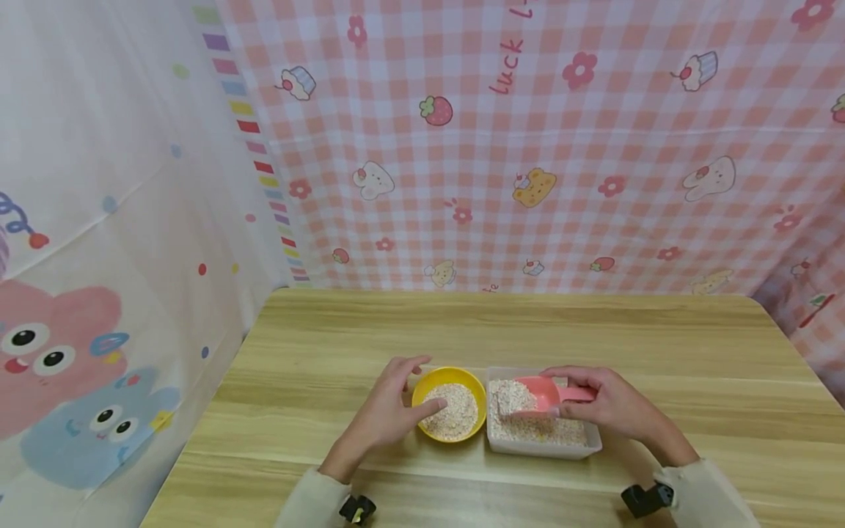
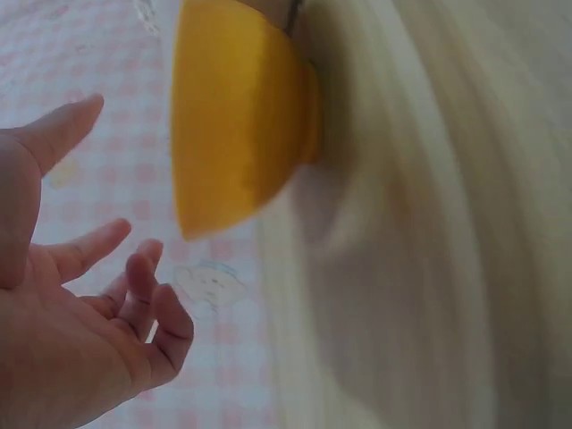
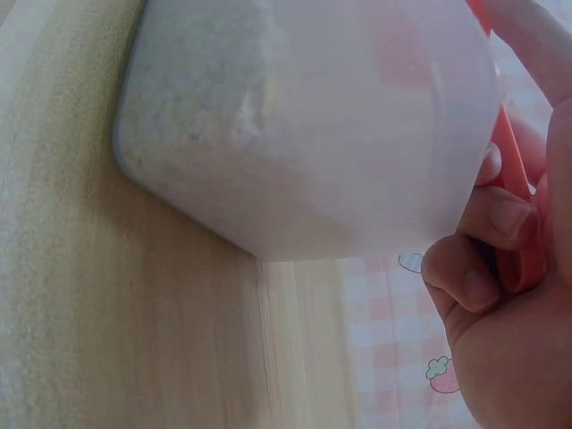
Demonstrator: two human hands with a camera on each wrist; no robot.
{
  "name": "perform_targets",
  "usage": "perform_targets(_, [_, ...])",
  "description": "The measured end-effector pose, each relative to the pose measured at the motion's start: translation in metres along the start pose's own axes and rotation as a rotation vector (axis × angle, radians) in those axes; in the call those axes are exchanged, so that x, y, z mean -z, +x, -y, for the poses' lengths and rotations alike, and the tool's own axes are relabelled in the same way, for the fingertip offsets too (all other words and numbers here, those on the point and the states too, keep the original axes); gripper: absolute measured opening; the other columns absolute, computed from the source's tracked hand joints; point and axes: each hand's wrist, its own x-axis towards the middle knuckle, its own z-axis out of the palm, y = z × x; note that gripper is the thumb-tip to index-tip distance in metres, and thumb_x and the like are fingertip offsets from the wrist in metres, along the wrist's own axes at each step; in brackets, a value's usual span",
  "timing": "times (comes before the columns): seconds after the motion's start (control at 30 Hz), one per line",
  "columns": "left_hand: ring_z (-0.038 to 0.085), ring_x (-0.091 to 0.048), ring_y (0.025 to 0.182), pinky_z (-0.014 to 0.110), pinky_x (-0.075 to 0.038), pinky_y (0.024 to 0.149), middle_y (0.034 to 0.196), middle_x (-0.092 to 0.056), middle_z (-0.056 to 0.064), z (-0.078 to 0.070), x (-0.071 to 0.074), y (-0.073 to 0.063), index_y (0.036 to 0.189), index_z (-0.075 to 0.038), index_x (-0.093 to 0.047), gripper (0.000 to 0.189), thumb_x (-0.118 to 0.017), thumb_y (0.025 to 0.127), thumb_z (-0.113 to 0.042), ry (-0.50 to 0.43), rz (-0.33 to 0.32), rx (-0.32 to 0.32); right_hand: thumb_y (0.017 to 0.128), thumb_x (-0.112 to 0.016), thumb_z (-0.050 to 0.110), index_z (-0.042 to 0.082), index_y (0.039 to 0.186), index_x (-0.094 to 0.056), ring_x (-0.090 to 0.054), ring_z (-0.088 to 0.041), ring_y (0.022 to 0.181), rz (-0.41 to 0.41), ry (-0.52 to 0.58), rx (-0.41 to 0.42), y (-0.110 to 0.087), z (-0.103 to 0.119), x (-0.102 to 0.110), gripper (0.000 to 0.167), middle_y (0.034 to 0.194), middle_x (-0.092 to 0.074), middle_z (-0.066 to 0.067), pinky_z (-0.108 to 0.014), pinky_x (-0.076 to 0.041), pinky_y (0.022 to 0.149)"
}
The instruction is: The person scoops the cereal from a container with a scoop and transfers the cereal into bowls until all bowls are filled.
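A yellow bowl (image 1: 483,411) with oat flakes in it stands on the table. Just left of it is my left hand (image 1: 394,403), thumb over the near rim and fingers spread; in the left wrist view that hand (image 2: 98,313) is apart from the bowl (image 2: 237,121). To the right, my right hand (image 1: 610,403) holds a pink scoop (image 1: 546,393) by its handle (image 3: 523,259). The scoop carries oats and is low over the oats (image 1: 548,433) in a translucent plastic box (image 1: 541,449). In the right wrist view the box wall (image 3: 357,179) partly hides the scoop.
The bowl and box stand side by side on a wood-grain table (image 1: 343,330). A pink checked cloth (image 1: 502,242) hangs behind the table's far edge. At the left is a white cloth (image 1: 145,220) with cartoon figures.
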Motion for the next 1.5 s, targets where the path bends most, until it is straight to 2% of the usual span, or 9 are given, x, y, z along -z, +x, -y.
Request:
perform_targets(0.17, [0.029, -0.052, 0.116, 0.051, -0.047, 0.095, 0.136, -0.049, 0.017, 0.013, 0.001, 0.000, 0.151, -0.017, -0.038, 0.087, -0.080, 0.081, -0.046, -0.010, 0.078, 0.035, 0.088, -0.075, 0.015, 0.005, 0.132, -0.060, -0.056, -0.002, 0.065, 0.000, 0.002, 0.010, 0.000, -0.001, 0.000, 0.047, 0.087, -0.071, 0.000, -0.024, -0.049, 0.055])
perform_targets(0.33, [0.031, -0.048, 0.127, 0.052, -0.042, 0.103, 0.142, -0.045, 0.015, 0.023, -0.001, 0.001, 0.157, -0.018, -0.024, 0.102, -0.082, 0.079, -0.048, -0.030, 0.192, 0.044, 0.088, -0.076, 0.017, 0.006, 0.131, -0.061, -0.057, -0.004, 0.067, -0.007, -0.005, 0.002, 0.000, -0.002, 0.000, 0.047, 0.094, -0.070, -0.005, -0.025, -0.051, 0.058])
perform_targets(0.53, [0.033, -0.024, 0.148, 0.055, -0.021, 0.118, 0.161, -0.023, 0.014, 0.029, -0.007, 0.002, 0.160, -0.019, -0.014, 0.116, -0.087, 0.073, -0.044, -0.109, 0.276, 0.063, 0.088, -0.076, 0.019, 0.006, 0.131, -0.061, -0.057, -0.004, 0.068, -0.013, -0.010, -0.013, 0.000, -0.001, 0.000, 0.048, 0.096, -0.070, -0.007, -0.025, -0.051, 0.058])
perform_targets(0.6, [0.032, -0.022, 0.148, 0.056, -0.019, 0.118, 0.163, -0.020, 0.012, 0.031, -0.008, 0.003, 0.160, -0.021, -0.011, 0.119, -0.088, 0.072, -0.043, -0.131, 0.299, 0.076, 0.088, -0.076, 0.019, 0.006, 0.131, -0.061, -0.057, -0.004, 0.068, -0.013, -0.004, -0.018, 0.000, -0.001, 0.000, 0.048, 0.096, -0.069, -0.007, -0.025, -0.051, 0.058])
perform_targets(0.87, [0.028, -0.026, 0.147, 0.055, -0.021, 0.118, 0.164, -0.021, 0.006, 0.031, -0.012, 0.007, 0.160, -0.028, -0.008, 0.123, -0.089, 0.070, -0.044, -0.136, 0.327, 0.099, 0.088, -0.075, 0.017, 0.003, 0.132, -0.060, -0.060, -0.005, 0.071, -0.014, 0.014, -0.021, 0.000, -0.001, -0.001, 0.048, 0.099, -0.070, -0.009, -0.026, -0.053, 0.060])
perform_targets(1.17, [0.033, -0.031, 0.144, 0.057, -0.025, 0.116, 0.161, -0.026, 0.011, 0.032, -0.013, 0.007, 0.159, -0.027, -0.010, 0.118, -0.088, 0.072, -0.042, -0.130, 0.340, 0.085, 0.089, -0.075, 0.014, 0.001, 0.132, -0.059, -0.058, -0.004, 0.071, -0.019, 0.021, -0.005, 0.000, 0.001, -0.003, 0.048, 0.098, -0.069, -0.008, -0.025, -0.052, 0.059])
perform_targets(1.37, [0.033, -0.036, 0.140, 0.057, -0.027, 0.115, 0.159, -0.031, 0.011, 0.032, -0.013, 0.008, 0.159, -0.029, -0.012, 0.116, -0.088, 0.072, -0.044, -0.121, 0.343, 0.100, 0.090, -0.073, 0.009, -0.001, 0.133, -0.058, -0.056, -0.002, 0.067, -0.016, 0.035, 0.039, 0.000, 0.003, -0.003, 0.046, 0.092, -0.068, -0.004, -0.024, -0.050, 0.056])
perform_targets(1.5, [0.032, -0.038, 0.139, 0.057, -0.028, 0.114, 0.157, -0.034, 0.010, 0.031, -0.013, 0.008, 0.158, -0.031, -0.012, 0.116, -0.088, 0.071, -0.043, -0.125, 0.340, 0.105, 0.089, -0.073, 0.010, 0.001, 0.133, -0.058, -0.054, -0.002, 0.066, -0.027, 0.020, 0.030, 0.000, 0.004, -0.003, 0.047, 0.093, -0.067, -0.007, -0.024, -0.049, 0.055])
